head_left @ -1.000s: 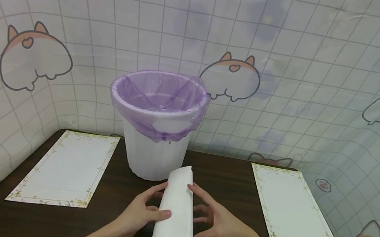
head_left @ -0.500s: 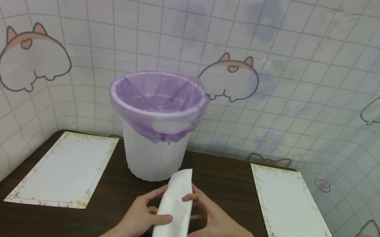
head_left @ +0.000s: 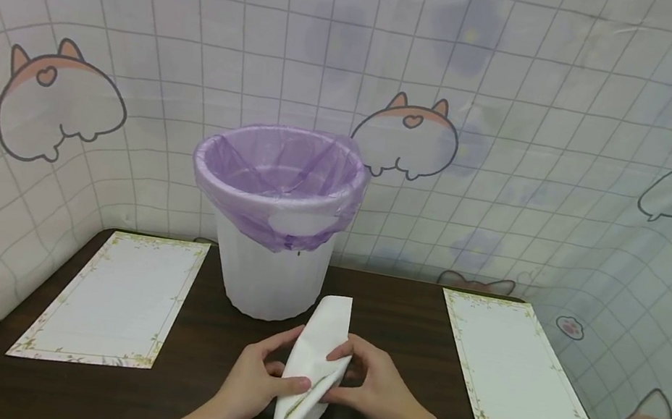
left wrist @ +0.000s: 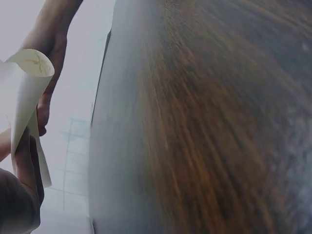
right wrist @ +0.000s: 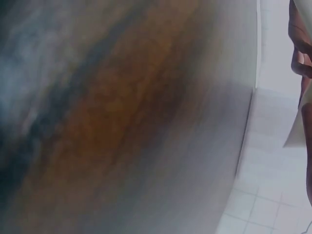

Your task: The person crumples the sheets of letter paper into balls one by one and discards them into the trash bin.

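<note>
A white sheet of paper [head_left: 318, 339], rolled into a loose, flattened tube, is held between both hands in the head view. My left hand [head_left: 249, 383] grips its left side, thumb on the face towards me and fingers behind. On the right side, my right hand [head_left: 380, 389] pinches a folded edge between thumb and fingers. A printed border shows along that edge. The left wrist view catches the open, curled end of the paper [left wrist: 24, 92] above the fingers. Only a pale corner of the paper [right wrist: 296, 131] shows in the right wrist view.
A white bin [head_left: 275, 277] lined with a purple bag [head_left: 312, 235] stands behind the paper. Flat sheets with floral borders lie on either side, a left sheet [head_left: 113, 299] and a right sheet [head_left: 521, 371]. All are on a dark wooden table [head_left: 418, 318]. A patterned cloth hangs behind.
The rolled paper has turned and flattened, and its bordered edge now faces up. My right thumb and fingers have closed onto that edge. The left hand keeps its grip.
</note>
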`<state>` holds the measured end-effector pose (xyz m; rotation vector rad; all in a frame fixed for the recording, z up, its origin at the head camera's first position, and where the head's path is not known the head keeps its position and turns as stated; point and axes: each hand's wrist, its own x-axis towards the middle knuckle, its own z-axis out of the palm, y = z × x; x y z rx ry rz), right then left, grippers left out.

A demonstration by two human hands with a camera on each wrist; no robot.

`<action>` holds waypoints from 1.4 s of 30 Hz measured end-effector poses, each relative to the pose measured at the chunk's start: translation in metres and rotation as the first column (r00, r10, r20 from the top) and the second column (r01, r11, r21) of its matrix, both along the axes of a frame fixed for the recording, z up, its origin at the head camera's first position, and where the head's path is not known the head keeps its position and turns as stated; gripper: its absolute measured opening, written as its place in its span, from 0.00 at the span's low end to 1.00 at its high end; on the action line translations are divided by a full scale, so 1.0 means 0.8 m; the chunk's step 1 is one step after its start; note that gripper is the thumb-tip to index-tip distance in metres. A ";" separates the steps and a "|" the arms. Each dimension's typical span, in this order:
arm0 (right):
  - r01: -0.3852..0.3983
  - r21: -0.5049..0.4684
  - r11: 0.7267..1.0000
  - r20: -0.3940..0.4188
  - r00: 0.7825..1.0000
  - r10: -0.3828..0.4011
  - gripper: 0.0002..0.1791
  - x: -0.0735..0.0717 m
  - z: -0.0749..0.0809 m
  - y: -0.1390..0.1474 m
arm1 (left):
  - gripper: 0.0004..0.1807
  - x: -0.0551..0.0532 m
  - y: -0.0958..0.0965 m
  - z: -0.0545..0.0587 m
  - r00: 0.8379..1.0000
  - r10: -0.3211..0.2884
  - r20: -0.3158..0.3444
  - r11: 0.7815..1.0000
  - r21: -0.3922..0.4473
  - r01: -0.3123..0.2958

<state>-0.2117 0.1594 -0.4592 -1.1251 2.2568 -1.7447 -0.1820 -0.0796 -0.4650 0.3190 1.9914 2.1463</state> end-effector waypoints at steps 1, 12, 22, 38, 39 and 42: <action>0.009 -0.008 1.000 -0.013 1.000 -0.009 0.23 0.000 0.000 -0.001 | 0.44 0.000 0.001 0.000 1.000 0.002 0.000 1.000 0.003 -0.002; 0.183 -0.097 0.978 0.010 0.983 -0.183 0.16 -0.005 0.005 -0.004 | 0.33 0.001 0.007 0.005 0.996 0.003 -0.086 0.997 0.083 0.005; 0.277 -0.175 0.945 0.116 0.959 -0.259 0.16 -0.012 0.010 0.004 | 0.35 -0.001 -0.002 0.004 0.957 -0.264 -0.124 0.926 0.244 0.287; 0.214 -0.219 0.952 0.119 0.974 -0.191 0.15 -0.010 0.013 0.002 | 0.39 -0.012 -0.001 0.005 0.975 -0.051 -0.217 0.980 0.176 0.090; 0.208 -0.212 0.955 0.106 0.976 -0.189 0.15 -0.010 0.014 0.001 | 0.39 -0.012 -0.001 0.006 0.975 -0.041 -0.218 0.981 0.176 0.081; 0.194 -0.179 0.965 0.061 0.981 -0.186 0.15 -0.007 0.016 -0.002 | 0.41 -0.015 -0.002 0.008 0.978 -0.021 -0.207 0.978 0.197 0.063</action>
